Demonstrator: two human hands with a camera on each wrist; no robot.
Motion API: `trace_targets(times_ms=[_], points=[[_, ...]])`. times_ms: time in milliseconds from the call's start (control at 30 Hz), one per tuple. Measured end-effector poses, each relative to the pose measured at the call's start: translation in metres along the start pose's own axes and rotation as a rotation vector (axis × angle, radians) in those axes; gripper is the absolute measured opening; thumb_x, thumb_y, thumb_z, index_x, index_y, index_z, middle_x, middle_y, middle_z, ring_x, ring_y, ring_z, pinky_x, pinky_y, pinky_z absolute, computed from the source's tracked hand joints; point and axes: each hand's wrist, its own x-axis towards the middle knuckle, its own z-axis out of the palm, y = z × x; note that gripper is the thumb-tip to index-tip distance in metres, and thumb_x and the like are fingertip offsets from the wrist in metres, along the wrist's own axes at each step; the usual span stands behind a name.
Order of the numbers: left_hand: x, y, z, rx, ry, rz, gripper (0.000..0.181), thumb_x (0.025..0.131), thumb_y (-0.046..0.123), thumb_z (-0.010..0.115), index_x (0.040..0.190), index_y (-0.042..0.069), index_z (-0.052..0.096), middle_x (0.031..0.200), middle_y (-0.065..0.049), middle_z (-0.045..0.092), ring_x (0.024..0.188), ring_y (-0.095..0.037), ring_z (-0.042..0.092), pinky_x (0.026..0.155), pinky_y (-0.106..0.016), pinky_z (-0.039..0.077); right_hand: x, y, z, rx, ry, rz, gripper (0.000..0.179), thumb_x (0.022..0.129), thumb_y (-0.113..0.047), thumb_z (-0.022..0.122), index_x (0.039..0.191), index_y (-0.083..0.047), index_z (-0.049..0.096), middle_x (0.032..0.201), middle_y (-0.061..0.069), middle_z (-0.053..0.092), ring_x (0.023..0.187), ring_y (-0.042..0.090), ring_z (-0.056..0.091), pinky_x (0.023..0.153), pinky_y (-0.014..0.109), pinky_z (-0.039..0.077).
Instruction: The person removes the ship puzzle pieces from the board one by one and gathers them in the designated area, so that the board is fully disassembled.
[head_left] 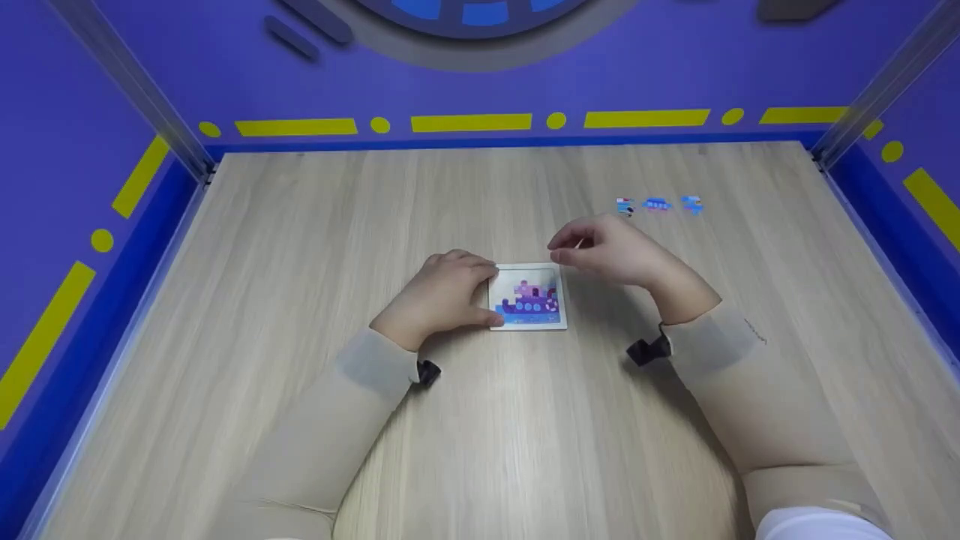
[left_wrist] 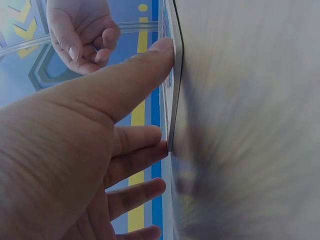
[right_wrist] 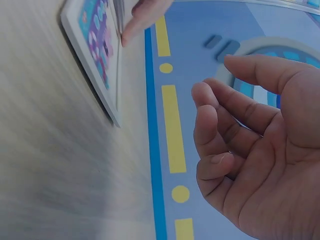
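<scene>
A square puzzle board (head_left: 527, 265) with a pale raised border lies flat on the table, partly filled with a purple and pink ship picture over blue water. My left hand (head_left: 448, 294) rests at its left side, thumb on the near left corner and index finger at the far left corner. Seen from the left wrist, the thumb (left_wrist: 161, 50) presses on the board and the other fingers are extended. Above the table, just past the board's far right corner, my right hand (head_left: 611, 249) hovers with loosely bent fingers and nothing between them.
Three loose puzzle pieces lie in a row beyond my right hand: a left one (head_left: 625, 206), a blue middle one (head_left: 657, 204) and a right one (head_left: 691, 204). Blue-purple panels (head_left: 465, 90) with yellow marks enclose the wooden table (head_left: 300, 247) at the back and sides.
</scene>
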Motion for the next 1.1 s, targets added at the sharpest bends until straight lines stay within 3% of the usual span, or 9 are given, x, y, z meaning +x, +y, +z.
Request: trace_targets(times_ms=[400, 733, 933, 1100], points=[[-0.001, 0.000, 0.000, 0.006, -0.015, 0.003, 0.084, 0.094, 0.061, 0.088, 0.158, 0.010, 0.068, 0.172, -0.003, 0.059, 0.165, -0.032, 0.047, 0.138, -0.060, 0.034, 0.007, 0.002, 0.026, -0.024, -0.108, -0.033, 0.031, 0.106, -0.027, 0.076, 0.128, -0.008, 0.084, 0.116, 0.011, 0.081, 0.098, 0.023, 0.065, 0.082, 0.033, 0.054], [-0.001, 0.000, -0.001, 0.010, -0.019, 0.003, 0.084, 0.095, 0.062, 0.087, 0.158, 0.010, 0.067, 0.173, -0.003, 0.058, 0.166, -0.032, 0.046, 0.138, -0.062, 0.034, 0.010, 0.005, 0.032, -0.020, -0.135, -0.031, 0.031, 0.103, -0.023, 0.080, 0.130, -0.007, 0.083, 0.115, 0.011, 0.079, 0.099, 0.023, 0.064, 0.083, 0.033, 0.053], [-0.001, -0.001, 0.000, 0.001, -0.019, 0.009, 0.085, 0.095, 0.062, 0.087, 0.158, 0.010, 0.067, 0.173, -0.003, 0.058, 0.166, -0.032, 0.046, 0.138, -0.061, 0.034, 0.013, 0.011, 0.039, -0.043, -0.160, -0.029, 0.037, 0.097, -0.017, 0.086, 0.133, -0.005, 0.082, 0.122, 0.015, 0.079, 0.112, 0.029, 0.069, 0.095, 0.041, 0.056], [-0.001, -0.002, -0.001, -0.018, -0.015, 0.012, 0.084, 0.094, 0.060, 0.088, 0.158, 0.009, 0.067, 0.172, -0.003, 0.059, 0.165, -0.032, 0.046, 0.137, -0.060, 0.034, 0.014, 0.010, 0.043, -0.085, -0.165, -0.038, 0.038, 0.094, -0.011, 0.088, 0.132, -0.006, 0.084, 0.118, 0.014, 0.079, 0.107, 0.028, 0.067, 0.096, 0.044, 0.057]])
